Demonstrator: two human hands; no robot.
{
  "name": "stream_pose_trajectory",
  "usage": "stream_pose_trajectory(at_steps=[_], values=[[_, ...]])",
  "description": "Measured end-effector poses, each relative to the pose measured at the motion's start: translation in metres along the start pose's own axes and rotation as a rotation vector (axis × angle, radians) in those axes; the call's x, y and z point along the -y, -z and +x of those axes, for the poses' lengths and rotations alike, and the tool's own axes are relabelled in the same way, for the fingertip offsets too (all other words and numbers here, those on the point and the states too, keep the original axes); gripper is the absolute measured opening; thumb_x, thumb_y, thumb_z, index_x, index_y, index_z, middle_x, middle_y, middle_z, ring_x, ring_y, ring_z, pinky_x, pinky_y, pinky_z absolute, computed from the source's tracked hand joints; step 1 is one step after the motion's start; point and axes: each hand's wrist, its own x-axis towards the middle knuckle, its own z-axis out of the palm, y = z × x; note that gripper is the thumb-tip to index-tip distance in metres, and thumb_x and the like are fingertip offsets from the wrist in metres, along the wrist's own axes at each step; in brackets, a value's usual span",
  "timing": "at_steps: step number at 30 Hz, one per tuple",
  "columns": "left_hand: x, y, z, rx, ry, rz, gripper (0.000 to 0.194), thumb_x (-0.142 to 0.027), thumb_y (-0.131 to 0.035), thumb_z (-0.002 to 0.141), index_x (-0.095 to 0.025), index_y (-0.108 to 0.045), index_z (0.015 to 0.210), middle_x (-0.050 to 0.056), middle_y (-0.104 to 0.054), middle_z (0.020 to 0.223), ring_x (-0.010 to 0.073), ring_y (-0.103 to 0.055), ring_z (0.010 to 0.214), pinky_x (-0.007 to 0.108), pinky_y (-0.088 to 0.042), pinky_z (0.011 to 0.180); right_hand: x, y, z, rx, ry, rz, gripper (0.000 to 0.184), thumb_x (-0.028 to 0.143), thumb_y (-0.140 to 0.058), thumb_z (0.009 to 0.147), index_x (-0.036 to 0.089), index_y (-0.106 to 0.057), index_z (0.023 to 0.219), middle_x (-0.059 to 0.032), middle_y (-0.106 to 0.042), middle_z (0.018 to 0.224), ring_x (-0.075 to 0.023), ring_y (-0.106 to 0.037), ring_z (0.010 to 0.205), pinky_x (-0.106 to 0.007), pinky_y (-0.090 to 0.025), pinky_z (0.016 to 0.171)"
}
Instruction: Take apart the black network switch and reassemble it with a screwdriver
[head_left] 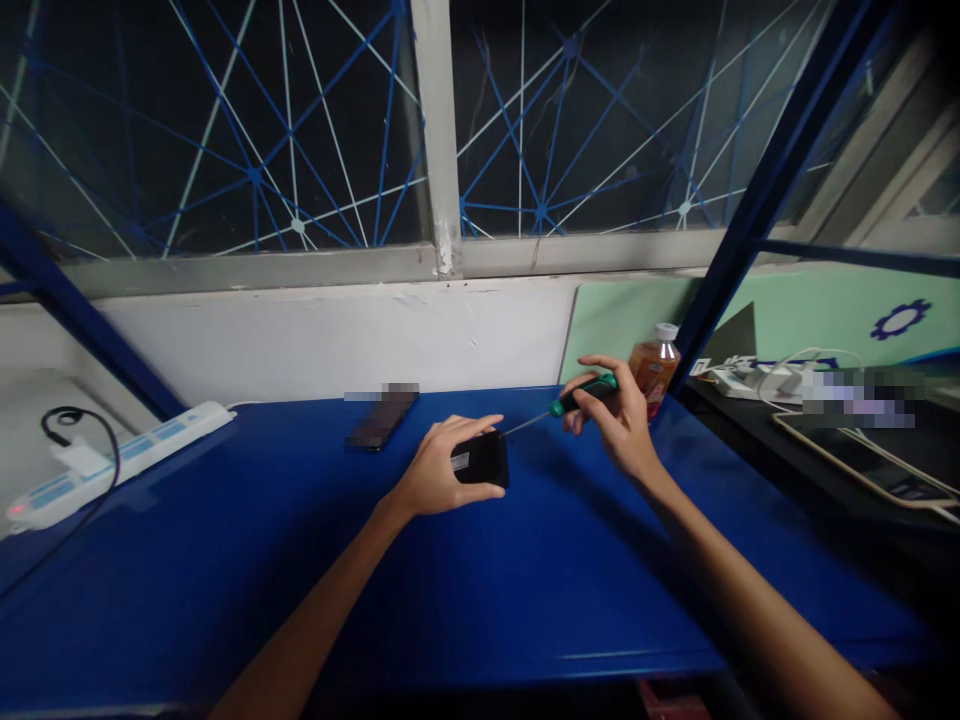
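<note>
My left hand [439, 468] grips a small black box-like device [484, 462] by its two edges, thumb on the near side and fingers along the far side. A pale label shows on the device next to my palm. My right hand [611, 410] is closed around the green and black handle of a screwdriver [559, 407]. Its thin metal shaft slants down to the left, and the tip is at the device's far right corner; whether it sits in a screw is too small to tell. Both hands are above the blue table [450, 600].
A dark phone [386, 418] lies behind my left hand. A white power strip [127, 465] with a black cable is at the left. Behind my right hand stands a bottle [658, 365] of reddish drink. Farther right, a phone [862, 460] and white cables lie on a black surface.
</note>
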Motion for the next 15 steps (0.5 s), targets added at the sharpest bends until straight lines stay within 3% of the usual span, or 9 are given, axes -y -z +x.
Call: stream_pose_trajectory(at_steps=[6,12,15], values=[[0.0011,-0.0003,-0.0003,0.002,0.002,0.013,0.079,-0.045,-0.078,0.063,-0.027,-0.047,0.134,0.007,-0.063,0.119,0.0302,-0.054,0.111,0.053,-0.034,0.101,-0.0034,0.0008,-0.0006,-0.104,-0.009,-0.170,0.037,0.037,-0.067,0.081,0.021,-0.050,0.110,0.0059,-0.053,0.057,-0.0116,-0.055,0.041,-0.025,-0.047,0.042],[0.0023,-0.0003,-0.0004,0.006,0.004,0.015,0.078,-0.044,-0.078,0.063,-0.027,-0.047,0.134,0.007,-0.063,0.118,0.0289,-0.055,0.109,0.052,-0.036,0.099,-0.0004,0.0038,0.0012,0.041,-0.010,0.013,0.033,0.038,-0.058,0.086,0.023,-0.046,0.113,-0.0017,-0.062,0.081,-0.0122,-0.059,0.049,-0.026,-0.048,0.045],[0.0027,-0.0011,-0.0008,0.004,-0.002,0.013,0.079,-0.043,-0.077,0.064,-0.027,-0.047,0.134,0.007,-0.064,0.117,0.0290,-0.056,0.109,0.052,-0.035,0.101,-0.0010,0.0028,0.0022,0.029,-0.007,0.012,0.033,0.036,-0.060,0.085,0.022,-0.047,0.112,-0.0020,-0.062,0.082,-0.0113,-0.058,0.048,-0.026,-0.048,0.045]])
